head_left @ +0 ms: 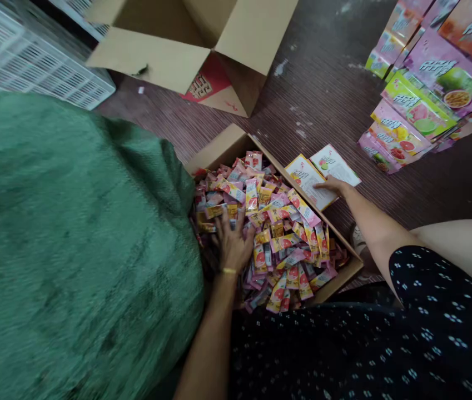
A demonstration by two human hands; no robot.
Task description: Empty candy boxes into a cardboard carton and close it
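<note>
A shallow cardboard box (227, 145) on the floor is filled with several small pink, yellow and red sachets (286, 233). My left hand (232, 242) lies on the sachets at the box's left side, fingers spread and flat. My right hand (334, 185) reaches past the box's right wall and rests on two flat printed packets (317, 173) lying on the floor; its fingers are pressed down on the nearer one.
A big green woven sack (69, 244) fills the left side, against the box. An open empty carton (202, 44) stands at the back. A white plastic crate (23, 55) is at top left. Several flat pink and green pouches (423, 94) lie fanned at top right.
</note>
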